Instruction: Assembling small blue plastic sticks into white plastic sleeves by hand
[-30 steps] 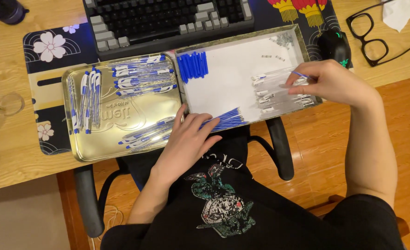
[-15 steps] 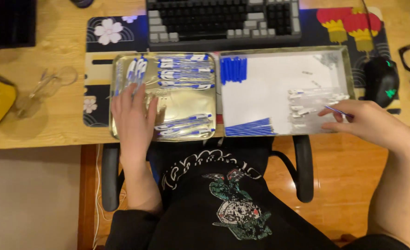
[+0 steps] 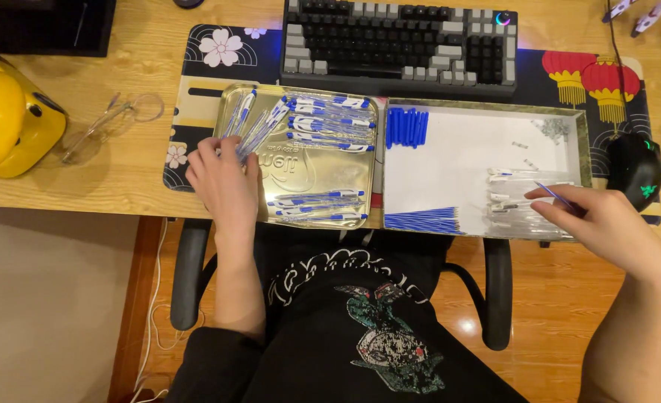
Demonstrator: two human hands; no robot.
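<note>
The right hand (image 3: 606, 224) pinches a thin blue refill (image 3: 553, 194) over the clear barrels (image 3: 528, 213) in the white tray (image 3: 457, 160) — best kept level while threading — and the left hand (image 3: 222, 179), fingers loosely spread, rests on finished pens (image 3: 252, 127) in the gold tin (image 3: 323, 175).

L hand (image 3: 222, 179) rests on the near-left corner of the gold metal tray (image 3: 323, 175), fingertips touching the assembled pens (image 3: 252, 123) fanned there. R hand (image 3: 599, 220) pinches a thin blue refill (image 3: 553, 194) over the clear pen barrels (image 3: 521, 205) in the white tray (image 3: 457, 160). Blue caps (image 3: 406, 127) at its far-left, refill bundle (image 3: 423, 221) at near-left. Keyboard (image 3: 397, 41) beyond, mouse (image 3: 635, 168) to the right, on wooden table (image 3: 69, 186).
</note>
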